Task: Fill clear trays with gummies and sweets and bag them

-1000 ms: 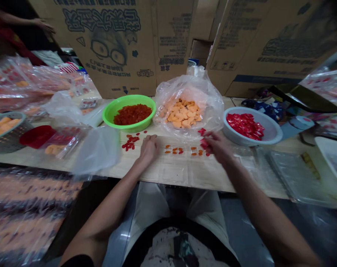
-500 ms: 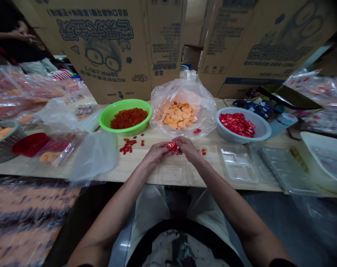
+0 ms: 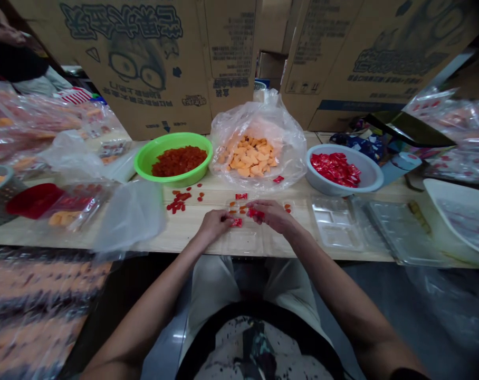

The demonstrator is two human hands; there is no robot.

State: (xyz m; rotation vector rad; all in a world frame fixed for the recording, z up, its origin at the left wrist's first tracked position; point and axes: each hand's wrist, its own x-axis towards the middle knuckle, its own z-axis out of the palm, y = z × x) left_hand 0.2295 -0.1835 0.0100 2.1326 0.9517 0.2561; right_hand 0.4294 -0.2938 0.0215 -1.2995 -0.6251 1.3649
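Nearest us, just in front of our hands, two plastic trays [image 3: 242,244] show side by side. Our left hand [image 3: 214,224] pinches one red packet [image 3: 236,222]; our right hand [image 3: 274,215] grips red packaging, how many we cannot tell. Just beyond them, one packet [image 3: 241,196] lies at a tray's far end. Orange pieces [image 3: 232,204] already sit in the trays; packets, we judge, are only partly laid out, many remaining in one blue bowl [image 3: 376,182] beyond the right hand. Beyond the left: one green bowl [image 3: 140,161]. Farther, two boxes [image 3: 184,63].
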